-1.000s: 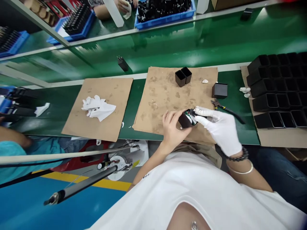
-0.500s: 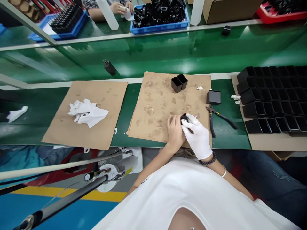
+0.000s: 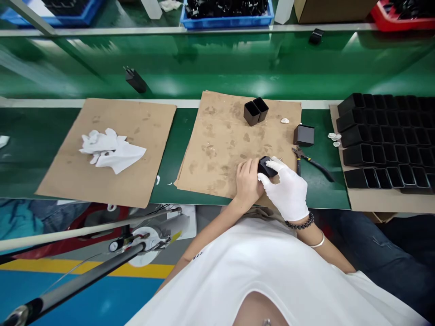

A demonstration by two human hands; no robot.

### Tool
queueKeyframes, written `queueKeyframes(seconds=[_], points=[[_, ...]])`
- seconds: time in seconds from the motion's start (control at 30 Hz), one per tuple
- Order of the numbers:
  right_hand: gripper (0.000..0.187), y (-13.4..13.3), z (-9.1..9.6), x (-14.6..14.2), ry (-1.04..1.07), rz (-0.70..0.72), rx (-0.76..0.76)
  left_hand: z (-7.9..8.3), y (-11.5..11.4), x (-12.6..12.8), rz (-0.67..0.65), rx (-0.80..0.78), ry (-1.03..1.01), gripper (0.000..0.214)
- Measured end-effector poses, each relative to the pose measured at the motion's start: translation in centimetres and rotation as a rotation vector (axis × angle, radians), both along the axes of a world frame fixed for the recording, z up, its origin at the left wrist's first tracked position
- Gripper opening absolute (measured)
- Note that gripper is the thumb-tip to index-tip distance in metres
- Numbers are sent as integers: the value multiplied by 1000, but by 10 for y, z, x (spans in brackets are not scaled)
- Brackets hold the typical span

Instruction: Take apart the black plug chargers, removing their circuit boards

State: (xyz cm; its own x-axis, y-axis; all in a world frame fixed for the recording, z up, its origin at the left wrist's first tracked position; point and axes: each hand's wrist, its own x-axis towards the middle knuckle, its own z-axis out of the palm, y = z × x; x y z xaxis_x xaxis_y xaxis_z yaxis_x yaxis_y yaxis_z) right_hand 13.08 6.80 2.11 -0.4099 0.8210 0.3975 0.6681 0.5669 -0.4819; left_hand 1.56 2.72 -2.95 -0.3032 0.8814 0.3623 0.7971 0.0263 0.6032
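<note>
We are gripping a small black rectangular plastic casing [image 3: 267, 166] between both hands, low over a stained brown cardboard sheet [image 3: 217, 140]. Our bare left hand [image 3: 248, 181] is wrapping its fingers around the casing's left side, while our white-gloved right hand [image 3: 288, 192] is pinching its right end with thumb and forefinger. Just right of the right hand, black-handled pliers [image 3: 311, 161] are lying on the green bench, with a closed black box [image 3: 303, 135] beyond them. Past the fingertips, two open black casings [image 3: 255, 111] are standing side by side. Far right of the right hand, rows of open black casings [image 3: 384, 140] are lying. Well left of the left hand, a crumpled white cloth [image 3: 108, 149] is lying.
</note>
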Motion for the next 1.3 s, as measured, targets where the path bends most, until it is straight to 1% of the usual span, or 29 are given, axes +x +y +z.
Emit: queueKeyframes(seconds=[0.07, 0.1, 0.2, 0.3, 0.4, 0.5, 0.6, 0.7, 0.77, 0.83, 0.9, 0.97, 1.0, 1.03, 1.1, 1.2, 1.23, 1.3], points=[[28, 1, 2, -1, -65, -43, -25, -1, 0, 1, 7, 9, 12, 36], [27, 2, 2, -1, -68, -34, -38, -2, 1, 1, 12, 15, 12, 37], [23, 6, 1, 2, 20, 47, -47, -3, 1, 2, 16, 28, 3, 39], [18, 7, -2, 1, 69, 74, -55, -4, 0, 1, -3, 4, -20, 39], [18, 10, -2, -1, 36, 74, -103, -3, 1, -1, -16, -15, -47, 39], [15, 19, 3, -1, -10, 108, -143, -3, 2, -3, -23, -16, -71, 43], [12, 26, 7, -1, -47, 120, -143, -3, 3, -2, -14, -8, -81, 48], [14, 24, 5, -5, -66, 90, -123, -3, 3, -1, -22, -16, -89, 49], [15, 19, 2, -7, -79, 65, -110, 0, 2, -2, -35, -48, -104, 49], [21, 15, 0, -7, -91, 57, -91, 6, 1, -7, -62, -92, -120, 47], [25, 13, 1, -4, -96, 72, -73, 14, -4, -19, -117, -118, -130, 40], [22, 15, 4, 3, -88, 90, -54, 23, -15, -35, -157, -95, -122, 33], [21, 16, 6, 6, -72, 85, -34, 26, -22, -45, -144, -65, -109, 31], [21, 17, 7, 10, -52, 74, -7, 29, -31, -55, -100, -30, -91, 30], [20, 19, 4, 18, -24, 54, 51, 29, -48, -75, 31, 34, -52, 23], [15, 21, -2, 29, -55, 72, 68, 20, -71, -98, 247, 58, -36, 18], [14, 22, -2, 32, -74, 83, 58, 16, -76, -102, 298, 49, -41, 18], [12, 24, 4, 39, -64, 92, 65, 8, -81, -106, 361, 27, -50, 18]])
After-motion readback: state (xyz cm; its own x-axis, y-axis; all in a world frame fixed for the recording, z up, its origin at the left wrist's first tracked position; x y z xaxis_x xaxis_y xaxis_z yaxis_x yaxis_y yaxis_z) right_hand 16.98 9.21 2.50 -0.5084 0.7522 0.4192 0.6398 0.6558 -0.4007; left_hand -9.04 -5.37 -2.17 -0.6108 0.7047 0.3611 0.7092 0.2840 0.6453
